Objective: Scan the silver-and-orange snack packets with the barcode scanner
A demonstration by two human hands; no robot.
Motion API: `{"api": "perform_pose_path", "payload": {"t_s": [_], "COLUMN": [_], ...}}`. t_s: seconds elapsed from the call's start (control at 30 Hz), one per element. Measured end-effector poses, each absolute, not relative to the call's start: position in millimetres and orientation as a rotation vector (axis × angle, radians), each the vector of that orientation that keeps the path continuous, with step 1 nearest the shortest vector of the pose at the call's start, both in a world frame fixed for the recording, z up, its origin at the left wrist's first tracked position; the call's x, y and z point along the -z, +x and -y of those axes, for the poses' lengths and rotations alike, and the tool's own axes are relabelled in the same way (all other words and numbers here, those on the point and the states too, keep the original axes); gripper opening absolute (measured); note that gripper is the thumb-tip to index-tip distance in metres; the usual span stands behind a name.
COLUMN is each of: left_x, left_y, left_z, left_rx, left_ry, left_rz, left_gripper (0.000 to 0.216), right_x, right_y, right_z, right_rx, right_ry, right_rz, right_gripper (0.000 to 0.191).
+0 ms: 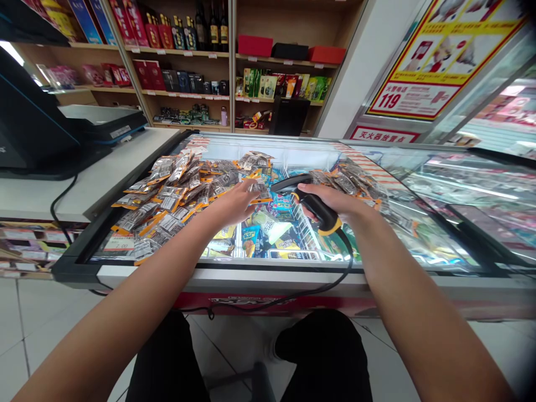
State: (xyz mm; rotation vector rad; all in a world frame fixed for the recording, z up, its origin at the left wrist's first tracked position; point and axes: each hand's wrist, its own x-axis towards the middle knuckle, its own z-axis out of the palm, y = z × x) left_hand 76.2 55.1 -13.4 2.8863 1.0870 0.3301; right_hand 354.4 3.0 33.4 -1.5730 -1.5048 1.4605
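My right hand [326, 200] is wrapped round the handle of a black and yellow barcode scanner [320, 212]. The scanner's head points left, and its cable hangs down over the freezer's front edge. In front of the scanner my left hand [240, 201] holds a small snack packet [262, 192] with an orange edge and a silvery printed back. Its fingers are closed on the packet's left end. Left of my left hand, a heap of similar packets [167, 190] lies on the freezer's glass top. A second pile of them [349, 178] lies behind and right of the scanner.
Under the glass of the chest freezer [268, 273] are wire baskets with colourful bags [272, 226]. A counter [37, 198] with a black checkout machine [29, 123] stands at left. Shelves [180, 53] with bottles and boxes line the back. The scanner cable [268, 304] loops along the freezer's front.
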Motion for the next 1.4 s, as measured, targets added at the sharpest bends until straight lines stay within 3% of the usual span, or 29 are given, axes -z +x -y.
{"api": "perform_pose_path", "payload": {"t_s": [0.23, 0.37, 0.57, 0.73, 0.9, 1.23, 1.4], "left_x": [18, 13, 17, 26, 22, 16, 8], "left_y": [92, 101, 87, 80, 85, 82, 80], "left_z": [-46, -45, -79, -90, -85, -88, -81], "left_rx": [-0.387, -0.529, -0.634, -0.368, -0.372, -0.399, -0.313], "left_ry": [2.742, 2.73, 2.73, 2.687, 2.708, 2.754, 2.805], "left_rz": [-0.855, -0.732, -1.38, -1.507, -1.522, -1.325, -1.18], "left_gripper": [0.049, 0.041, 0.033, 0.051, 0.063, 0.073, 0.065], "right_x": [-20, 0, 8, 1, -4, 1, -14], "right_y": [351, 347, 349, 370, 376, 373, 367], "right_z": [-14, -28, -40, -42, -38, -41, -25], "right_rx": [-1.223, -1.156, -1.086, -0.867, -0.607, -0.67, -1.022], "right_ry": [-1.365, -1.271, -1.459, -1.659, -1.915, -1.597, -1.482], "right_rz": [1.533, 1.513, 1.609, 1.561, 1.502, 1.422, 1.53], "right_gripper": [0.051, 0.056, 0.063, 0.062, 0.061, 0.054, 0.056]}}
